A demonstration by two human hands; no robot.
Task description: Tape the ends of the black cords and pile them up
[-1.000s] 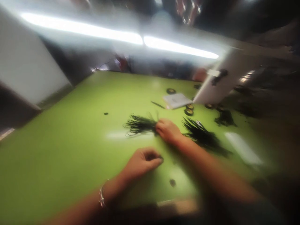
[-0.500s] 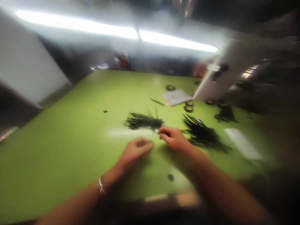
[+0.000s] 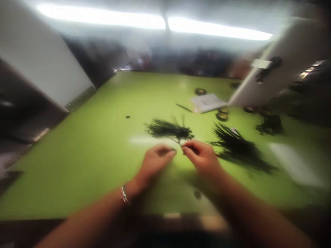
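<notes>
Both my hands meet over the green table (image 3: 77, 155), just in front of a small bundle of thin black strands (image 3: 168, 129). My left hand (image 3: 155, 162) has its fingers curled into a pinch, a bracelet on its wrist. My right hand (image 3: 201, 156) is pinched too, its fingertips almost touching the left ones. A single thin dark strand seems to run from the bundle to the pinched fingertips; the blur hides which hand grips it. A larger pile of black strands (image 3: 240, 148) lies to the right of my right hand.
Farther back lie a white notebook (image 3: 208, 102), a dark pen (image 3: 184, 107) and several small tape rolls (image 3: 221, 116). A white slanted board (image 3: 281, 65) rises at the right, with another dark clump (image 3: 270, 124) below it. A small dark disc (image 3: 197, 194) sits near the front edge.
My right hand has let go of the small bundle and drawn back toward me. My left hand moved forward to meet it. The camera view shifted left and down.
</notes>
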